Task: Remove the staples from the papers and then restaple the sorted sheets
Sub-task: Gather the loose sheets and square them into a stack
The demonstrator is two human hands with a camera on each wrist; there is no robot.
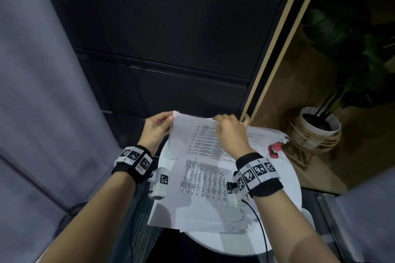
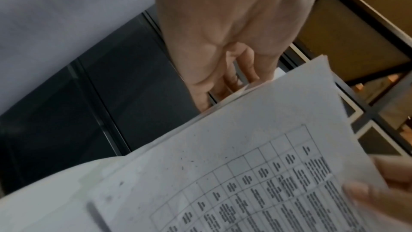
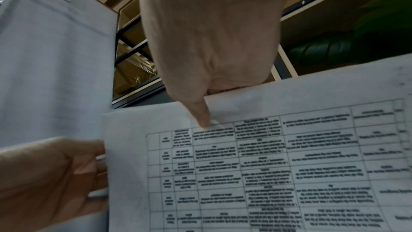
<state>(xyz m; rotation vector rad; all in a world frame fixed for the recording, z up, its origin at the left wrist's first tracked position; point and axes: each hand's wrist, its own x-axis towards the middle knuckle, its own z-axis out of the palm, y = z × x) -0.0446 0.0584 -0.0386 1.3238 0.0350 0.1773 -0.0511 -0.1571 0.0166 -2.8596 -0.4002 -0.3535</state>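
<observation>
A printed sheet with a table (image 1: 192, 136) is lifted off the paper pile (image 1: 203, 188) on the round white table (image 1: 292, 177). My left hand (image 1: 157, 128) pinches the sheet's far left corner, thumb on top. My right hand (image 1: 229, 132) grips its far edge, thumb pressing the printed face (image 3: 201, 117) and fingers behind. In the left wrist view the left hand's fingers (image 2: 243, 70) curl behind the sheet's edge (image 2: 267, 130). A red stapler (image 1: 274, 150) lies at the table's right edge, partly under a loose paper (image 1: 269, 134).
A dark cabinet with drawers (image 1: 171, 38) stands straight ahead. A grey curtain (image 1: 38, 91) hangs at the left. A potted plant in a white pot (image 1: 318, 123) sits on the wooden floor to the right, beside a shelf frame (image 1: 275, 49).
</observation>
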